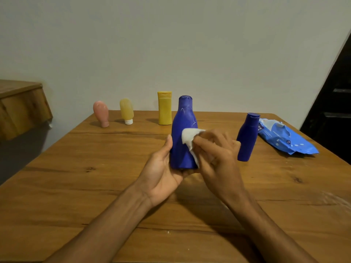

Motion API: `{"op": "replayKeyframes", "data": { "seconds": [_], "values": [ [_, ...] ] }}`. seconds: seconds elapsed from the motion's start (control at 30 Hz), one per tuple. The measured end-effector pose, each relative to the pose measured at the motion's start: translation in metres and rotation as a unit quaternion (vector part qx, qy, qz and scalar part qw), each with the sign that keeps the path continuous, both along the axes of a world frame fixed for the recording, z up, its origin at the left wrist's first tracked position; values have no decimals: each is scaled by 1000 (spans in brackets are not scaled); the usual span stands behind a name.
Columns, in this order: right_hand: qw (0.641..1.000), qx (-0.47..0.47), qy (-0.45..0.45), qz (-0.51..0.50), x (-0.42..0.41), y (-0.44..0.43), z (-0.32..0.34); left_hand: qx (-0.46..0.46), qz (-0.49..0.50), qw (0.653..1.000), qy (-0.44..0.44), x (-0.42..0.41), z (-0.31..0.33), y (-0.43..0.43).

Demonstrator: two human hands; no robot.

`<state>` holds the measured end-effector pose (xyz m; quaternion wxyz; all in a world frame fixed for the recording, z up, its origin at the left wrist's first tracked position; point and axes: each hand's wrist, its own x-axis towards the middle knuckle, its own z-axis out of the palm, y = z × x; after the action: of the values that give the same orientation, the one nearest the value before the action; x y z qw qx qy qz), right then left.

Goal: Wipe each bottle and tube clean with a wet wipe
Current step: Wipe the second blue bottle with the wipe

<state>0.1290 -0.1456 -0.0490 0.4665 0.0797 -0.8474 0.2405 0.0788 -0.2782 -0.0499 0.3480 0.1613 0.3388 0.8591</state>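
Big blue bottle [182, 118] is held upright over the middle of the counter [76, 186]. The left grip [163, 168] grasps its base, with the thumb along the side, probably so that the bottle does not turn under the rubbing. The right grip [218, 152] pinches the wet wipe [190, 137] and presses it on the bottle's right side. White marks show near the neck, so I judge this part is not yet clean. The small blue bottle [247, 137] and the wipe pack [284, 137] are on the right, easy to reach. The yellow bottle [164, 109], pink tube [101, 113] and yellow tube [126, 111] wait at the far edge.
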Motion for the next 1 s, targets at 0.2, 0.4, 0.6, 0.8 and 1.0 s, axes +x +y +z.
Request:
{"op": "replayKeyframes", "data": {
  "seconds": [0.2,0.4,0.6,0.8,1.0],
  "values": [
    [989,-124,-36,68,-1,5,1,13,-5,1000,-4,-2,1,0],
    [962,-258,-27,84,-6,11,6,-3,-56,998,14,0,-1,-1],
    [972,-214,-45,84,-6,13,1,3,-41,999,21,-1,-3,1],
    [974,-216,-14,66,-5,13,3,-20,-43,998,33,2,-3,4],
    [980,-188,-21,60,-3,10,3,-22,-35,998,46,-2,0,-1]
  ]
}}
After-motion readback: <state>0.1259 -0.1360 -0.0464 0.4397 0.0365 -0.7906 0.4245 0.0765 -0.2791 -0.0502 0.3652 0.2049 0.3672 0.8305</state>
